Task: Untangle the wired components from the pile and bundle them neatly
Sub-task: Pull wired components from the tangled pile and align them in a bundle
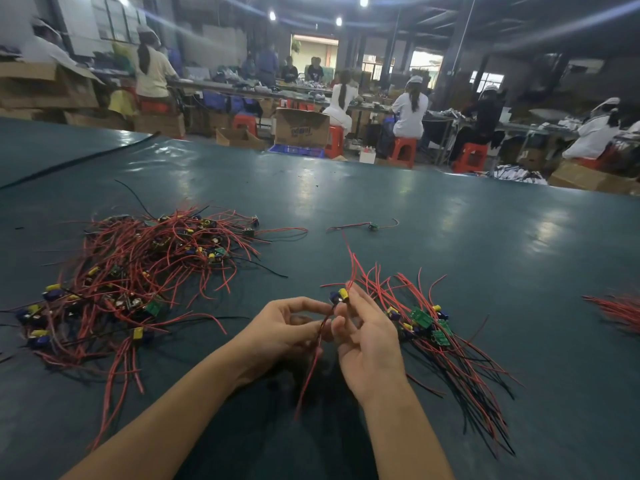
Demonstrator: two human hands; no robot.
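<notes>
Straightening one freed component [341, 295]: left hand [284, 329] pinches its wires, right hand [369, 341] pinches the body; next, probably lay it on the right bundle [433, 327].

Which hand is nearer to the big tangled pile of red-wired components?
Left. The left hand sits just right of the tangled red-wire pile; the right hand is farther right, beyond it.

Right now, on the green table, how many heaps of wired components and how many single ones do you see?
Tangled pile: 1
Sorted bunch beside the right hand: 1
Red wire bunch, cut off at the right edge: 1
Lone wired component lying apart: 1
Held wired component, pinched by left hand and right hand: 1
Total: 5
</notes>
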